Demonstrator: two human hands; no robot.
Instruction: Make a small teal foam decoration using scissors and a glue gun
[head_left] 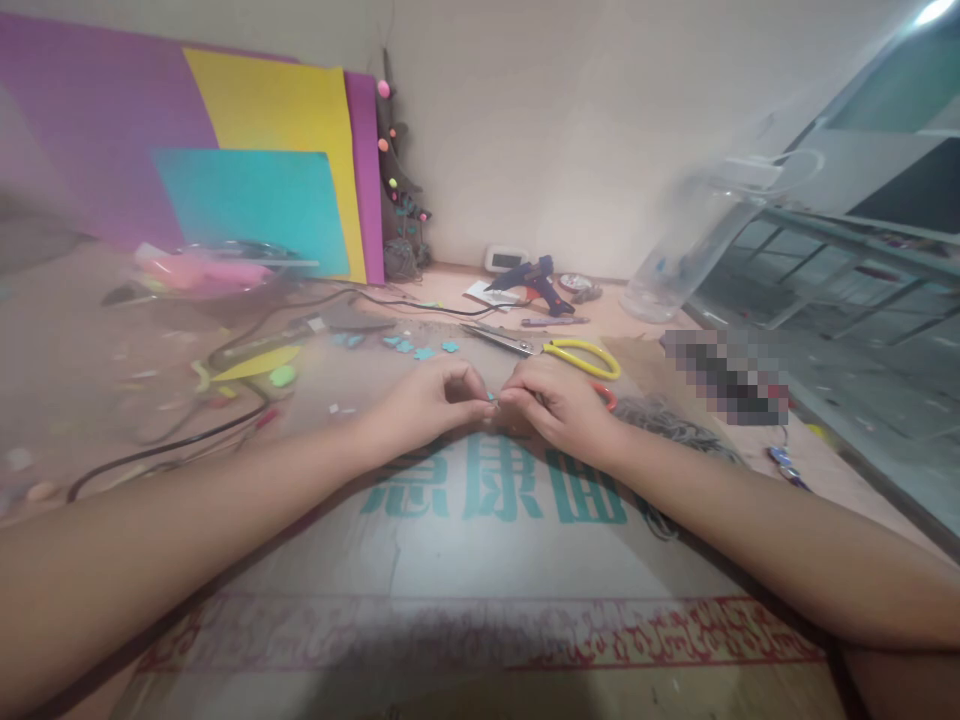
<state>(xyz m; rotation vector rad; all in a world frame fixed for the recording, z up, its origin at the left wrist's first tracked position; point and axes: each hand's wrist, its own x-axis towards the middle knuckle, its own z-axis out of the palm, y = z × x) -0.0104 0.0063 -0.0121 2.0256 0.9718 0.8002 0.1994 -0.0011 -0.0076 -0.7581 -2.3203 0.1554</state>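
Note:
Both hands meet near the centre of the head view, over a board with teal characters (504,485). My left hand (444,400) pinches a tiny teal piece (491,397) between thumb and forefinger. My right hand (553,402) is closed beside it, fingertips nearly touching the left ones; whatever it grips is too small to make out. Just beyond the hands lie small teal cut shapes (424,353) and yellow-handled scissors (581,357). An orange loop (604,396) shows partly behind my right hand, and grey yarn (679,428) lies right of it.
A blue glue gun (534,285) and a white device (506,259) stand at the back by the wall. Coloured sheets (262,210) lean at the back left. At the right are a clear bottle (686,245) and a pixelated object (724,377). A black cable (172,440) crosses the left side.

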